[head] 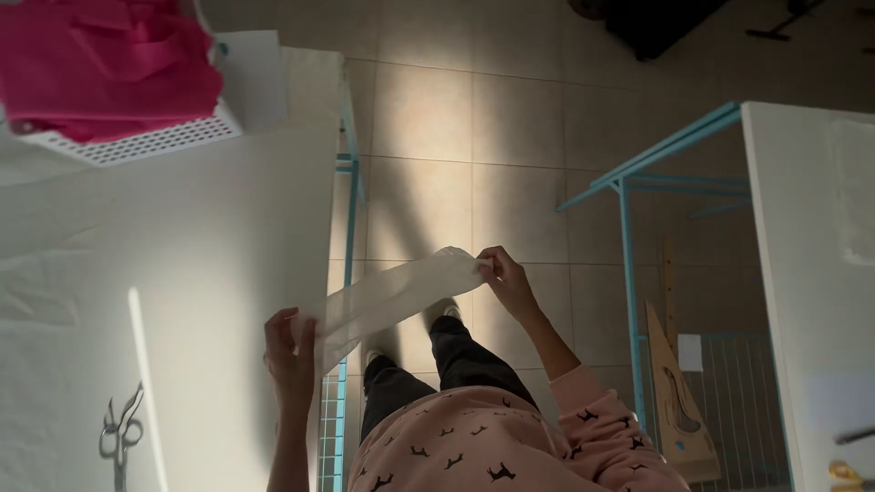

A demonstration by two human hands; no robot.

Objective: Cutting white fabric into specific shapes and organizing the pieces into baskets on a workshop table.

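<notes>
Here, a sheer white fabric strip (392, 296) spans just right of the white table (228, 255), left hand (290, 360) and right hand (504, 278) pinching opposite ends. Likely light, limp; grip at edges.

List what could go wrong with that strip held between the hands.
The strip is thin and sheer, stretched between left hand and right hand; a hard pull might tear or warp it. It hangs past the table edge over the floor, so a slipped grip could drop it there.
</notes>
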